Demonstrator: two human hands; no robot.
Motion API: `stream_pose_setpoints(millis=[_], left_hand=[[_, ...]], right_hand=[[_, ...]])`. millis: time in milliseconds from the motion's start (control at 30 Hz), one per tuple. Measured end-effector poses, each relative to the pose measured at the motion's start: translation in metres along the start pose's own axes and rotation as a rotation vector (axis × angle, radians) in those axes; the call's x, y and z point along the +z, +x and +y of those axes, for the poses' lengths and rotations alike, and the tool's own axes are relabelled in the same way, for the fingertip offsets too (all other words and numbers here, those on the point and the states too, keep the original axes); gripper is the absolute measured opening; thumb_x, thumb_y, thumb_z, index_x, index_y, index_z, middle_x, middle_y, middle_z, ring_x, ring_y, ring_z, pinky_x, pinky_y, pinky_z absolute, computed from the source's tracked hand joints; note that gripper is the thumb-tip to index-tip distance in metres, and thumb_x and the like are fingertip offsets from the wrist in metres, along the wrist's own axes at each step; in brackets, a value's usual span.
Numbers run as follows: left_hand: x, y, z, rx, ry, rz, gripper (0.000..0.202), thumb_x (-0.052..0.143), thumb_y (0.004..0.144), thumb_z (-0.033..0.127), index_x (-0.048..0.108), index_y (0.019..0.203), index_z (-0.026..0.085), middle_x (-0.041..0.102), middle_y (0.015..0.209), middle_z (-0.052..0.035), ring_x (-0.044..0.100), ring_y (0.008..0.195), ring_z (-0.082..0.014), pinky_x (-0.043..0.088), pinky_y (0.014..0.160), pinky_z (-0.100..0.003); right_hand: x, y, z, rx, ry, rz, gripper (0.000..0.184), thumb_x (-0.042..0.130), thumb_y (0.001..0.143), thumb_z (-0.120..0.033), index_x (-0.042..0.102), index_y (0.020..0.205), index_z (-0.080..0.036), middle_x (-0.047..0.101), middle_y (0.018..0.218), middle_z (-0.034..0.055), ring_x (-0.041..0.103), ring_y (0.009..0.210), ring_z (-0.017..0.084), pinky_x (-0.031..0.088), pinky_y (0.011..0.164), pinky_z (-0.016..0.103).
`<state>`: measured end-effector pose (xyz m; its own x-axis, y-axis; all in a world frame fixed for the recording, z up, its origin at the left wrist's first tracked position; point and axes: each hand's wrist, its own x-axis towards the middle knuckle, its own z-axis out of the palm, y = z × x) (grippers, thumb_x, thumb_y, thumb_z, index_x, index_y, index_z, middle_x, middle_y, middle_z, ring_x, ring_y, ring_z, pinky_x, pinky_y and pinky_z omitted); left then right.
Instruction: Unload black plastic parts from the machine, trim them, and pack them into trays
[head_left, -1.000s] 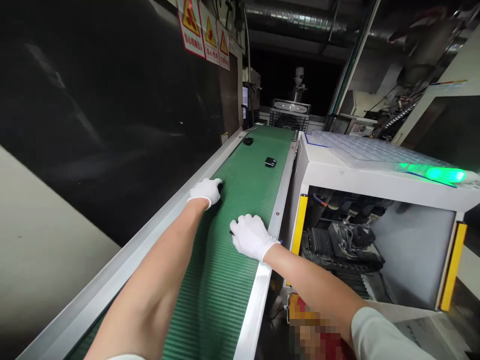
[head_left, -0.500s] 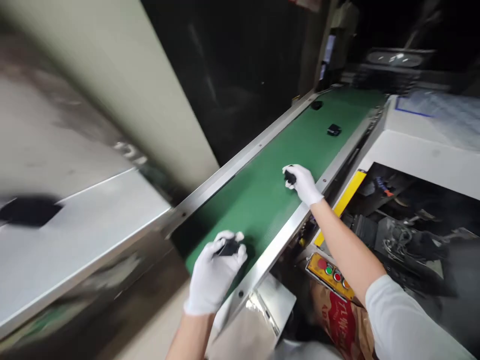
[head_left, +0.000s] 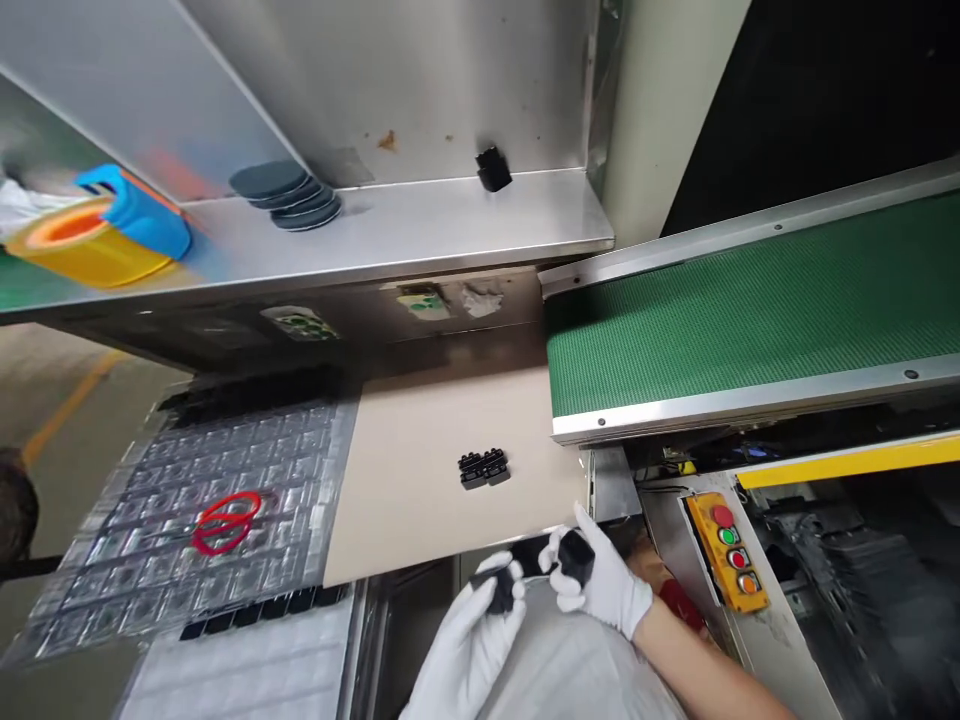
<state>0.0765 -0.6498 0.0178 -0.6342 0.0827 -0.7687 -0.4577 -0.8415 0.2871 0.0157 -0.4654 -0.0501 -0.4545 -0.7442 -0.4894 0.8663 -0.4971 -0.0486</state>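
Both my hands wear white gloves and are close together at the table's front edge, before my body. In my left hand [head_left: 480, 630] a small black plastic part [head_left: 501, 592] is gripped between thumb and fingers. My right hand [head_left: 607, 585], just beside it, has its fingers closed round another black plastic part [head_left: 576, 554]. The fingers cover much of both parts. Several similar black parts [head_left: 484, 470] sit grouped on the beige tabletop [head_left: 412, 480] ahead of my hands. One more black part [head_left: 493, 170] rests on the metal shelf [head_left: 420, 230].
A green conveyor belt [head_left: 750, 320] ends at the table's right. Below it is a yellow button box [head_left: 726, 550]. Clear trays [head_left: 285, 480] with red rings [head_left: 225, 522] lie left, near a white tray [head_left: 247, 670] holding black pieces. Yellow tape [head_left: 97, 255] and dark discs [head_left: 300, 200] occupy the shelf.
My view has swung left from the conveyor to the table. Both hands have come back from over the belt and drawn together near my body, each still holding a black part.
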Motion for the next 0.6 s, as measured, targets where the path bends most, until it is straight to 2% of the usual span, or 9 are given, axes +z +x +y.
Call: stream_pose_setpoints(millis=[33,100,200,267,333,400,467,533,600], left_hand=[[0.004,-0.001,0.011,0.013,0.058,-0.040,0.038,0.091,0.071,0.009,0.075,0.105,0.015,0.075,0.107,-0.0113,0.075,0.090,-0.0187,0.065,0.087,-0.029],[0.014,-0.004,0.037,0.071,0.183,-0.154,0.037,0.091,0.073,0.012,0.073,0.105,0.016,0.075,0.108,-0.0095,0.075,0.093,-0.0192,0.064,0.089,-0.030],[0.026,-0.014,0.081,0.277,0.419,-0.276,0.037,0.091,0.076,0.022,0.070,0.108,0.019,0.073,0.112,-0.0072,0.075,0.097,-0.0205,0.063,0.090,-0.031],[0.028,-0.025,0.108,0.468,0.589,-0.260,0.036,0.089,0.080,0.027,0.069,0.109,0.020,0.074,0.115,-0.0077,0.075,0.101,-0.0220,0.062,0.091,-0.031],[0.027,-0.037,0.130,0.658,0.713,-0.219,0.033,0.086,0.082,0.027,0.068,0.108,0.021,0.075,0.116,-0.0080,0.075,0.106,-0.0230,0.062,0.093,-0.032],[0.025,-0.046,0.145,0.852,0.787,-0.201,0.029,0.085,0.083,0.023,0.067,0.106,0.023,0.075,0.115,-0.0067,0.075,0.107,-0.0226,0.060,0.098,-0.035],[0.022,-0.049,0.154,1.033,0.831,-0.214,0.028,0.083,0.083,0.018,0.066,0.105,0.024,0.076,0.113,-0.0047,0.074,0.107,-0.0208,0.059,0.102,-0.037],[0.019,-0.048,0.157,1.157,0.839,-0.239,0.030,0.082,0.084,0.014,0.065,0.107,0.024,0.075,0.114,-0.0037,0.074,0.109,-0.0193,0.059,0.103,-0.036],[0.015,-0.045,0.158,1.209,0.798,-0.272,0.033,0.082,0.083,0.012,0.065,0.109,0.024,0.075,0.116,-0.0040,0.073,0.112,-0.0197,0.059,0.104,-0.037]], right_hand=[[0.004,0.006,-0.004,-0.021,-0.058,0.017,0.058,0.057,0.095,-0.073,0.062,0.080,-0.017,0.070,0.078,0.0036,0.042,0.039,0.006,0.019,0.039,0.020],[0.026,0.013,-0.013,-0.092,-0.178,0.036,0.057,0.058,0.095,-0.071,0.065,0.084,-0.016,0.069,0.076,0.0030,0.042,0.040,0.006,0.021,0.039,0.019],[0.084,0.019,-0.016,-0.290,-0.293,-0.003,0.049,0.068,0.093,-0.065,0.071,0.099,-0.016,0.069,0.086,0.0043,0.058,0.059,0.011,0.038,0.049,0.022],[0.127,0.025,-0.009,-0.451,-0.343,-0.042,0.048,0.071,0.091,-0.063,0.073,0.109,-0.018,0.069,0.096,0.0055,0.063,0.074,0.014,0.048,0.059,0.026],[0.168,0.035,0.005,-0.598,-0.394,-0.037,0.048,0.071,0.091,-0.064,0.074,0.110,-0.019,0.067,0.097,0.0049,0.063,0.079,0.015,0.050,0.064,0.027],[0.200,0.048,0.023,-0.734,-0.438,0.013,0.044,0.070,0.092,-0.062,0.075,0.106,-0.020,0.066,0.092,0.0033,0.062,0.078,0.014,0.051,0.067,0.027],[0.224,0.061,0.043,-0.853,-0.444,0.080,0.039,0.071,0.093,-0.060,0.075,0.101,-0.022,0.065,0.088,0.0018,0.061,0.077,0.013,0.052,0.070,0.026],[0.239,0.074,0.062,-0.961,-0.417,0.148,0.036,0.071,0.093,-0.059,0.073,0.100,-0.023,0.065,0.088,0.0010,0.061,0.079,0.013,0.053,0.075,0.026],[0.247,0.085,0.077,-1.060,-0.394,0.219,0.036,0.070,0.094,-0.060,0.072,0.102,-0.025,0.065,0.090,0.0007,0.062,0.083,0.013,0.054,0.080,0.027]])
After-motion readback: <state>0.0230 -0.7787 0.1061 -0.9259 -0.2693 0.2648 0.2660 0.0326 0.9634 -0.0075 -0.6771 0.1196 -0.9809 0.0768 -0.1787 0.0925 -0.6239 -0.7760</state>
